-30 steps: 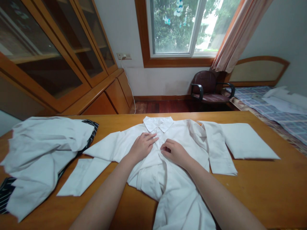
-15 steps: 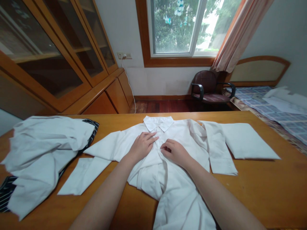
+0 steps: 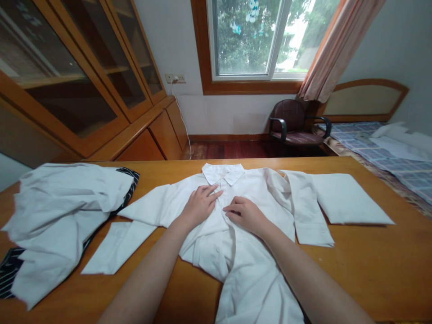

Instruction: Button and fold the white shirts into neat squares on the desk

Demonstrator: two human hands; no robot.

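A white collared shirt (image 3: 249, 189) lies front up on the wooden table, its collar at the far edge and its sleeves spread to both sides. Its lower part is rumpled and trails toward me. My left hand (image 3: 201, 204) rests on the chest just below the collar, fingers stretched out along the button placket. Slightly lower and to the right, my right hand (image 3: 245, 215) has its thumb and fingers pinched at the placket edge. A button (image 3: 218, 249) shows farther down the front. The fabric right at my fingertips is partly hidden.
A crumpled white garment (image 3: 67, 202) lies at the left over black striped cloth (image 3: 130, 186). Folded white fabric (image 3: 351, 200) sits at the right, beside the shirt's sleeve. Beyond the table (image 3: 378, 270) stand a glass-door cabinet (image 3: 135, 128), an armchair (image 3: 293, 121) and a bed (image 3: 388, 148).
My right hand's fingertips have shifted very slightly left along the placket and come closer together. My left hand and the shirt stay nearly the same.
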